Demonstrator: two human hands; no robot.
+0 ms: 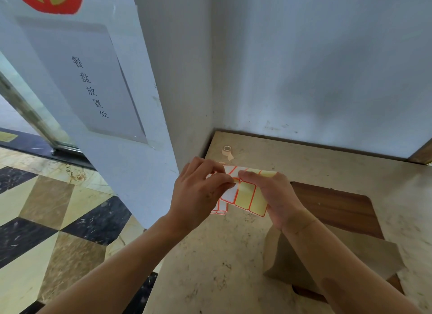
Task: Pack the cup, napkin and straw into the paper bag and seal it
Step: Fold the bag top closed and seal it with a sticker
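Both hands hold a label sheet (247, 196) above the table (233, 255). The left hand (198, 192) pinches a label corner; the right hand (273, 196) grips the sheet's right edge. The paper bag (364, 260) stands under the right forearm. A tape roll (226, 150) lies near the wall.

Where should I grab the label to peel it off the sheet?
Take the label at its top corner, where the left hand pinches, coming from the left while the right hand holds the sheet flat. A corner lifts first; the rounded red border marks the edge.
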